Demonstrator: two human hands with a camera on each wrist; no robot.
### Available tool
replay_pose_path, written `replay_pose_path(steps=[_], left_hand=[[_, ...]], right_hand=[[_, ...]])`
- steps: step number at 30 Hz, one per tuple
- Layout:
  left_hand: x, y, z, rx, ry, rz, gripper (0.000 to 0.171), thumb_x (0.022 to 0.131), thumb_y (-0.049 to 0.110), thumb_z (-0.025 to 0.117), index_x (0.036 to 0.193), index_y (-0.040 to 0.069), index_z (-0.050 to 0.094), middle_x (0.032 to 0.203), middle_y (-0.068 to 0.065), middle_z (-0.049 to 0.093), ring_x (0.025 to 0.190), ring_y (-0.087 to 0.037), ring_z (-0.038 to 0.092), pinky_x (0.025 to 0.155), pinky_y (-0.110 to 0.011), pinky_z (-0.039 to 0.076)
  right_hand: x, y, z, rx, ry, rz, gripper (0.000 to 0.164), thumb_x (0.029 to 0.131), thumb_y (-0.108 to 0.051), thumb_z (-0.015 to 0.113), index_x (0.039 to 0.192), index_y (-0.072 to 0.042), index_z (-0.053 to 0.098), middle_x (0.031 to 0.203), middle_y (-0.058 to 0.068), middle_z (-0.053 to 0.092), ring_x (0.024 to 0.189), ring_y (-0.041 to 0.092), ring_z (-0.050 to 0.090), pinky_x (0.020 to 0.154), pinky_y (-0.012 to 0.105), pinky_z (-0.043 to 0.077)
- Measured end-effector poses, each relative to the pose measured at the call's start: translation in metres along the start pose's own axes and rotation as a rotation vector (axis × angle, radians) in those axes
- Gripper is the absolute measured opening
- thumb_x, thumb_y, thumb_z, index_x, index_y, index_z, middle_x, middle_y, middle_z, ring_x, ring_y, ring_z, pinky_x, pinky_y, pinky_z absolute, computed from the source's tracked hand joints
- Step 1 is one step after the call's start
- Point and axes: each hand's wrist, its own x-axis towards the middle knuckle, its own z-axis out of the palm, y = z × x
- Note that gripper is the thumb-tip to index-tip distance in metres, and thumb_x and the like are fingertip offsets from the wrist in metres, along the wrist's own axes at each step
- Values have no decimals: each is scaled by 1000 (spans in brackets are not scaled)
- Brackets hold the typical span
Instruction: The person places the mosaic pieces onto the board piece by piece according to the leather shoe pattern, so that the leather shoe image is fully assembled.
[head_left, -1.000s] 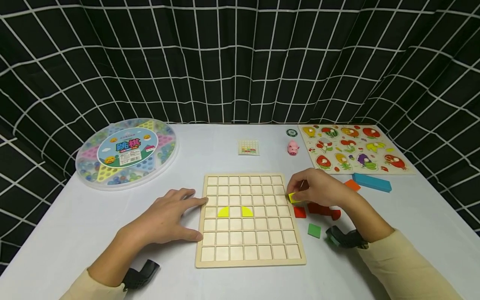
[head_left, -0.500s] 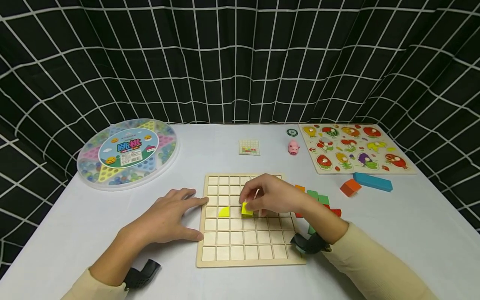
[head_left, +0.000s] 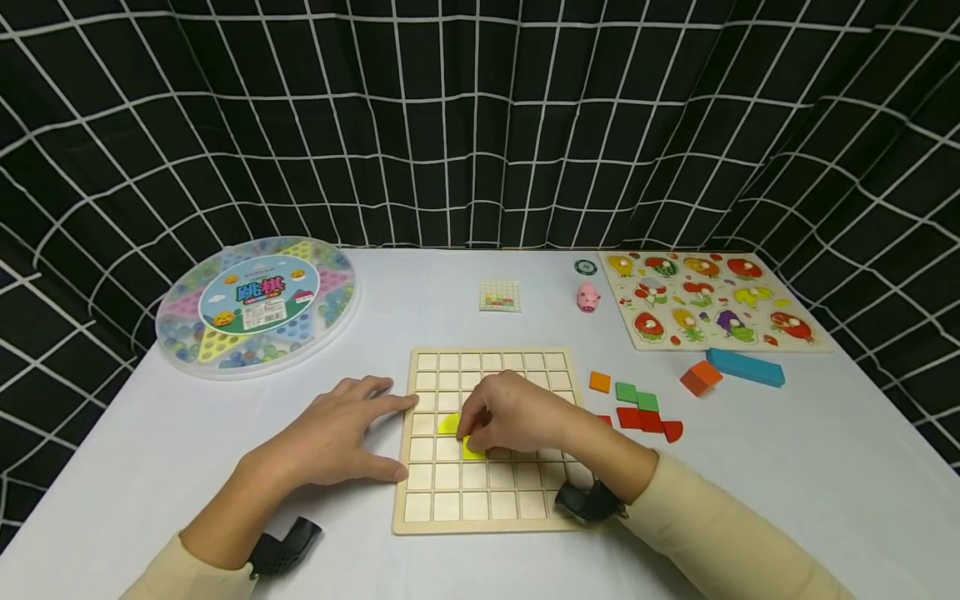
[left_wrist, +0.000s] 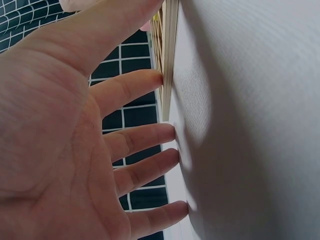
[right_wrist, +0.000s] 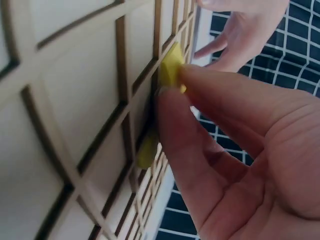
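Observation:
A wooden grid board (head_left: 431, 527) lies flat on the white table. My right hand (head_left: 517, 412) is over its middle, pinching a yellow square tile (head_left: 473, 451) between thumb and fingertips, close over a cell. The same yellow tile (left_wrist: 155, 16) is barely visible in the left wrist view. Just left of my fingertips a yellow quarter-round tile (head_left: 447, 424) sits in a cell. Another yellow tile (right_wrist: 147, 148) shows below my fingers in the right wrist view. My left hand (head_left: 333, 433) spreads its fingers at the board's left edge, thumb and index finger touching the frame.
Right of the board lie an orange tile (head_left: 599, 382), green tiles (head_left: 626, 392) and red tiles (head_left: 649, 421). Beyond are an orange cube (head_left: 701, 377), a blue bar (head_left: 745, 367) and a fruit puzzle (head_left: 712, 312). A pattern card (head_left: 499, 295), pink pig (head_left: 588, 297) and marble-game case (head_left: 258, 333) stand behind.
My right hand has carried the yellow square tile from the board's right side leftward across it, and slightly nearer, to the middle. The left hand has stayed at the left edge.

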Motion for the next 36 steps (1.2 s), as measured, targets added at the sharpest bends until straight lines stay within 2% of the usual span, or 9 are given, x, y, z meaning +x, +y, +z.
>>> replay_pose_path(steps=[4,7,12,17,22,29,36], left_hand=[[1,1,0,3,0,3,84,75,56,87,149,31,57,158,-12,46,144,-36,41,112,-65,36],[2,1,0,2,-1,1,85,74,56,87,149,31,57,158,-12,46,144,-36,41,112,-66,36],[2,3,0,3,-1,5,85,74,56,87,149,30,57,158,-12,46,144,-37,41,112,-66,36],[2,5,-1,8,0,19,85,73,57,87,149,30,57,158,-13,46,144,-37,42,111,-66,36],[0,4,0,9,4,15,85,74,56,88,149,30,58,158,-13,46,144,-37,42,112,-66,36],[0,2,1,11,8,12,84,74,56,87,149,30,58,158,-13,46,144,-37,42,111,-65,37],[-1,1,1,8,2,4,85,74,56,87,149,30,57,158,-12,46,144,-36,41,111,-64,37]], right_hand=[[-3,0,0,-109,26,-78,14,83,-3,83,83,-16,79,78,-12,71,74,4,61,74,24,51],[-5,3,-2,-134,21,-129,15,83,-2,83,85,-16,79,80,-11,70,75,3,59,75,23,51],[-13,10,-10,-79,3,-180,16,83,-2,83,93,-14,81,90,-7,73,80,3,62,77,22,55],[-27,21,-30,-9,57,-177,16,85,-2,81,98,-11,81,97,-1,75,84,7,65,78,24,57],[-42,40,-52,11,122,-96,15,88,-6,80,102,-11,81,101,3,75,87,12,66,76,27,59],[-59,69,-78,-4,177,63,17,91,-7,77,107,-10,80,108,6,75,94,19,65,76,33,57],[-66,90,-87,-83,203,238,24,89,-8,78,113,-7,78,108,8,74,96,24,61,76,33,55]])
